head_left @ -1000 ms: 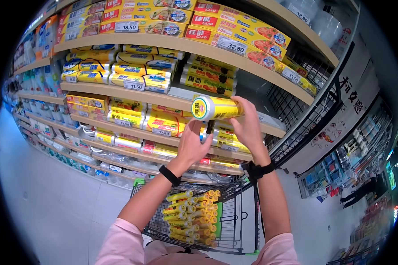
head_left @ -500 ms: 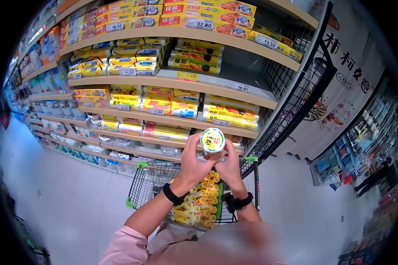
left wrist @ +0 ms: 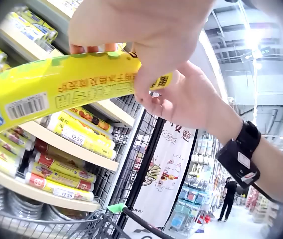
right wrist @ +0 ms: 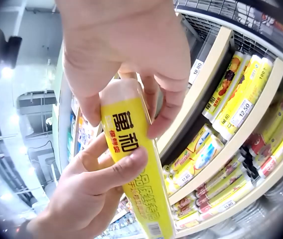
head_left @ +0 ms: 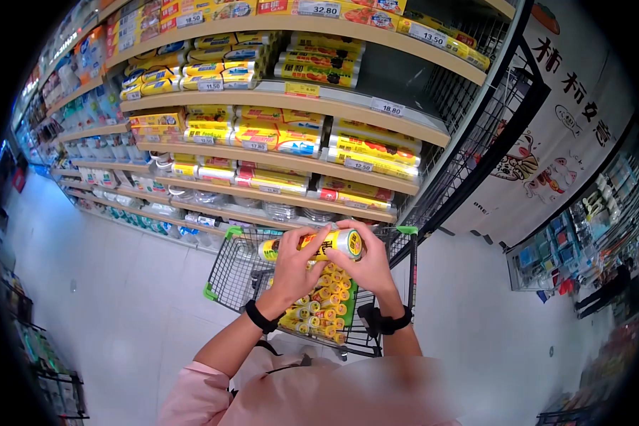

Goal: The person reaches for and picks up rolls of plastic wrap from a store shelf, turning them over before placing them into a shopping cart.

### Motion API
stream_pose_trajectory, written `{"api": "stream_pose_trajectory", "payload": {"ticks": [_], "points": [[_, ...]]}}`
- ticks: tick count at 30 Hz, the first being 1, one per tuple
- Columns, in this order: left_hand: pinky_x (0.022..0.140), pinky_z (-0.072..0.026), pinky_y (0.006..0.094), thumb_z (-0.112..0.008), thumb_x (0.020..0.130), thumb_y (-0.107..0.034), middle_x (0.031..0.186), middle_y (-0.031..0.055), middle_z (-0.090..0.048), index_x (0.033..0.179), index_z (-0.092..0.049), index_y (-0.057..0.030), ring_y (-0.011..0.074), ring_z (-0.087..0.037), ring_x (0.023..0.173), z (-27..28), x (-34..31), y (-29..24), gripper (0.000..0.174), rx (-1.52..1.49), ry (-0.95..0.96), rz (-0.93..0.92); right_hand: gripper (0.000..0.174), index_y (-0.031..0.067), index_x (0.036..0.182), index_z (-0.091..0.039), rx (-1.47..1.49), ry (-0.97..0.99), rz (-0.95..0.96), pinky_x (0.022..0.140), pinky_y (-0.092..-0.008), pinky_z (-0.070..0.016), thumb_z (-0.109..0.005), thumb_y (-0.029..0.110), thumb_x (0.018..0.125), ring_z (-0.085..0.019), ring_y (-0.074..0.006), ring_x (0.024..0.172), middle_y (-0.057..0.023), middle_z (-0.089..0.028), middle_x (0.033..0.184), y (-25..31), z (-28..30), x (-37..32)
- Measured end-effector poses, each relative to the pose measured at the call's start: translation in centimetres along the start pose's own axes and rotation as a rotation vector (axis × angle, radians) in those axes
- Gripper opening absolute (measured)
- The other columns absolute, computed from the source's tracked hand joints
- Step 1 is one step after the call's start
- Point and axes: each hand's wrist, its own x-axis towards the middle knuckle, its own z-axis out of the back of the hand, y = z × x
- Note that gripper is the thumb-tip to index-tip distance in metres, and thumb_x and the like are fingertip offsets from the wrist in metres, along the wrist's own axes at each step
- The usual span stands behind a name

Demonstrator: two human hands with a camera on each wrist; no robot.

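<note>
Both hands hold one yellow roll of food storage bags (head_left: pixel 326 247), crosswise above the cart in the head view. My left hand (head_left: pixel 295 266) grips its middle, the thumb lying along the printed wrapper in the right wrist view. Around the end with the round label, my right hand (head_left: pixel 368 266) curls its fingers and thumb. The left wrist view shows a barcode on the wrapper of the roll (left wrist: pixel 57 92). Below the hands, several similar yellow rolls (head_left: pixel 323 305) lie stacked in the wire shopping cart (head_left: pixel 224 284), partly hidden by the hands and forearms.
Shelves ahead carry yellow rolls (head_left: pixel 373 153) and boxed wraps (head_left: pixel 224 11) behind price tags. A black mesh rack side (head_left: pixel 468 170) and a white printed banner (head_left: pixel 547 142) stand at the right. A person in dark clothes (left wrist: pixel 228 198) stands farther down the aisle.
The roll has come down from in front of the shelves to above the cart. Its labelled end faced the head camera half a second ago; now the roll lies crosswise, that end right.
</note>
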Motion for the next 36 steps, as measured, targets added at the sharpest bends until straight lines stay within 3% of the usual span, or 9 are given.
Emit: {"api": "stream_pose_trajectory", "payload": {"ticks": [5, 9, 11, 13, 20, 23, 26, 28, 36], "points": [[0.100, -0.0414, 0.0429, -0.088, 0.069, -0.032, 0.124, 0.0113, -0.058, 0.130, -0.061, -0.0092, 0.0326, -0.053, 0.116, 3.3, -2.6, 4.5, 0.071, 0.035, -0.006, 0.066, 0.036, -0.0010, 0.120, -0.056, 0.203, -0.157, -0.031, 0.084, -0.0250, -0.0486, -0.069, 0.004, 0.087, -0.058, -0.0103, 0.096, -0.0054, -0.061, 0.108, -2.1, -0.9, -1.2], [0.099, -0.0463, 0.0399, -0.078, 0.084, -0.030, 0.123, 0.0118, -0.061, 0.128, -0.059, -0.0040, 0.0292, -0.058, 0.115, 6.1, -5.5, 10.6, 0.055, -0.113, 0.030, 0.247, 0.032, -0.0009, 0.120, -0.055, 0.456, -0.280, -0.112, 0.082, -0.0237, -0.0479, -0.064, 0.002, 0.090, -0.059, -0.0107, 0.095, -0.0052, -0.061, 0.109, -4.5, -1.2, -2.0], [0.081, -0.0575, 0.0322, -0.056, 0.103, -0.029, 0.124, 0.0099, -0.060, 0.137, -0.049, -0.0046, 0.0191, -0.065, 0.099, 7.3, -6.0, 10.9, 0.042, -0.845, 0.063, 0.619, 0.037, 0.0002, 0.128, -0.052, 0.480, -0.288, -0.123, 0.081, -0.0234, -0.0514, -0.060, 0.009, 0.093, -0.063, -0.0124, 0.096, -0.0087, -0.062, 0.111, -6.0, -2.2, -2.0], [0.077, -0.0594, 0.0323, -0.054, 0.104, -0.024, 0.124, 0.0111, -0.060, 0.137, -0.048, -0.0049, 0.0182, -0.066, 0.098, 9.7, -5.6, 11.2, 0.039, -1.033, 0.084, 0.762, 0.039, 0.0005, 0.130, -0.051, 0.588, -0.279, -0.183, 0.082, -0.0253, -0.0533, -0.060, 0.008, 0.093, -0.064, -0.0140, 0.099, -0.0095, -0.062, 0.112, -5.4, -3.9, -1.9], [0.100, -0.0474, 0.0289, -0.067, 0.091, 0.002, 0.126, 0.0091, -0.057, 0.138, -0.048, -0.0005, 0.0167, -0.058, 0.116, 13.9, -5.6, 14.3, 0.051, -1.019, -0.102, 0.495, 0.047, 0.0058, 0.147, -0.037, 0.674, -0.280, -0.385, 0.078, -0.0342, -0.0620, -0.052, 0.010, 0.103, -0.067, -0.0244, 0.105, -0.0149, -0.059, 0.127, -7.3, -10.2, -0.9], [0.103, -0.0452, 0.0307, -0.068, 0.089, 0.002, 0.126, 0.0092, -0.057, 0.138, -0.049, -0.0010, 0.0162, -0.055, 0.119, 15.2, -5.9, 15.1, 0.052, -0.945, -0.093, 0.399, 0.045, 0.0115, 0.150, -0.038, 0.752, -0.240, -0.466, 0.074, -0.0325, -0.0574, -0.047, 0.018, 0.106, -0.067, -0.0221, 0.089, -0.0116, -0.060, 0.125, -8.7, -12.5, -1.0], [0.103, -0.0440, 0.0378, -0.074, 0.082, -0.002, 0.128, 0.0148, -0.057, 0.137, -0.051, -0.0016, 0.0283, -0.056, 0.119, 17.1, -6.0, 15.1, 0.060, -0.546, -0.050, 0.120, 0.039, 0.0128, 0.144, -0.046, 0.889, -0.284, -0.558, 0.071, -0.0316, -0.0501, -0.042, 0.029, 0.109, -0.062, -0.0200, 0.076, -0.0089, -0.061, 0.118, -8.4, -15.3, -0.5], [0.100, -0.0446, 0.0429, -0.079, 0.076, -0.010, 0.128, 0.0196, -0.057, 0.137, -0.050, -0.0023, 0.0390, -0.057, 0.114, 18.2, -5.8, 14.8, 0.068, -0.326, -0.028, -0.065, 0.036, 0.0119, 0.140, -0.049, 0.852, -0.230, -0.600, 0.070, -0.0306, -0.0495, -0.042, 0.029, 0.109, -0.062, -0.0196, 0.078, -0.0086, -0.062, 0.115, -9.8, -17.2, -0.8], [0.097, -0.0466, 0.0468, -0.082, 0.074, -0.015, 0.132, 0.0216, -0.058, 0.138, -0.048, -0.0021, 0.0413, -0.058, 0.111, 21.1, -6.5, 14.5, 0.073, -0.221, -0.025, -0.209, 0.030, 0.0105, 0.132, -0.053, 0.963, -0.199, -0.620, 0.071, -0.0341, -0.0523, -0.038, 0.018, 0.107, -0.064, -0.0222, 0.079, -0.0115, -0.065, 0.112, -11.6, -23.0, 0.0]]}}
